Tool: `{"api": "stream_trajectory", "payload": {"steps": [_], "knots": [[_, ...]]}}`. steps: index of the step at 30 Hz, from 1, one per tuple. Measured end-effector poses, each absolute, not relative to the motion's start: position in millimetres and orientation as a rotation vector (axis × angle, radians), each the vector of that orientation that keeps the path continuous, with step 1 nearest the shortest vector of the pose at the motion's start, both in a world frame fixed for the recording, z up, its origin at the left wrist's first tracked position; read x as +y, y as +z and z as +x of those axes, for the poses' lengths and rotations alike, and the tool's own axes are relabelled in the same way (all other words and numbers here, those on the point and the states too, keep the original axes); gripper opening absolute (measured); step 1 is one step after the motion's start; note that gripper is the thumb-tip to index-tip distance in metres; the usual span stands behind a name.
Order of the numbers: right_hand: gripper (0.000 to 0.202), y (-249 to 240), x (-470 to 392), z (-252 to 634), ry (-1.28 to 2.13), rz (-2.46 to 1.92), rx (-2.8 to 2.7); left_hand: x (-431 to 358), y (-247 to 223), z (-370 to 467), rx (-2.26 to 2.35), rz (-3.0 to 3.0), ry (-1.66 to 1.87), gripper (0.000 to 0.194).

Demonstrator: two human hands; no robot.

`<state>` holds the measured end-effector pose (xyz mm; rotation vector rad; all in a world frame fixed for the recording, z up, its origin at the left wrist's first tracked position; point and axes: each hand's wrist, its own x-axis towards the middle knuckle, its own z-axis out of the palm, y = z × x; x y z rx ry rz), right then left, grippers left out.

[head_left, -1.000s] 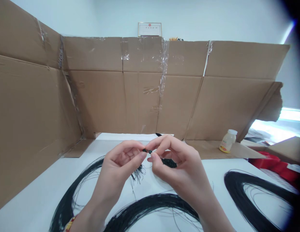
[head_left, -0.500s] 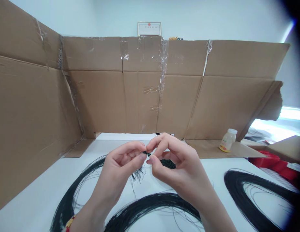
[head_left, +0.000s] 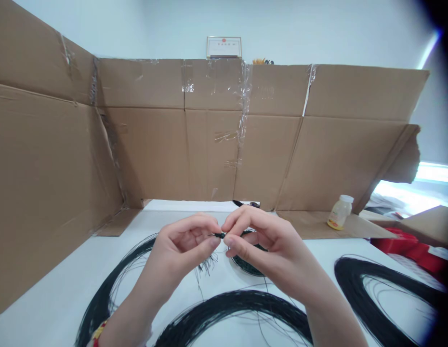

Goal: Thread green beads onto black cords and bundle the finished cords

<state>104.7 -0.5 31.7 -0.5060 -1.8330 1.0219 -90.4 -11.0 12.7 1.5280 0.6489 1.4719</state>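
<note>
My left hand (head_left: 178, 253) and my right hand (head_left: 269, 246) meet above the white table (head_left: 188, 308). Between the thumb and index finger of each is a small black piece (head_left: 221, 235), bead-like or knotted; its exact kind is too small to make out. A thin dark strand seems to run from it into my left fingers. Behind my right hand sits a round dish (head_left: 248, 267) of tiny dark bits, partly covered. Short black strands (head_left: 208, 263) lie beyond my left thumb. A thick coil of black cord (head_left: 231, 301) curves below both hands.
More black cord coils lie at left (head_left: 96, 303) and right (head_left: 364, 299). Cardboard walls (head_left: 155, 154) stand along the back and left. A white-capped bottle (head_left: 339, 214) stands at back right, near red containers (head_left: 397, 243). A dark-handled item (head_left: 242, 203) lies at the back.
My fingertips have come closer together and slightly lower around the small black piece. My right hand has shifted, uncovering more of the dish. The view has tilted up slightly.
</note>
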Motion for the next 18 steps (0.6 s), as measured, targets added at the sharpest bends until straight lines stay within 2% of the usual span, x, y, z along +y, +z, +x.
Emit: {"api": "stream_trajectory", "payload": {"steps": [5, 13, 18], "knots": [[0.017, 28.6, 3.1, 104.7, 1.037, -0.506, -1.816, -10.3, 14.4, -88.8, 0.675, 1.588, 1.478, 0.006], [0.02, 32.3, 3.1, 102.5, 1.244, -0.433, -1.633, -6.1, 14.7, -85.0, 0.672, 1.356, 1.536, 0.01], [0.027, 31.6, 1.5, 102.2, 1.234, -0.474, -1.596, -4.2, 14.1, -82.4, 0.602, 1.222, 1.509, 0.008]]}}
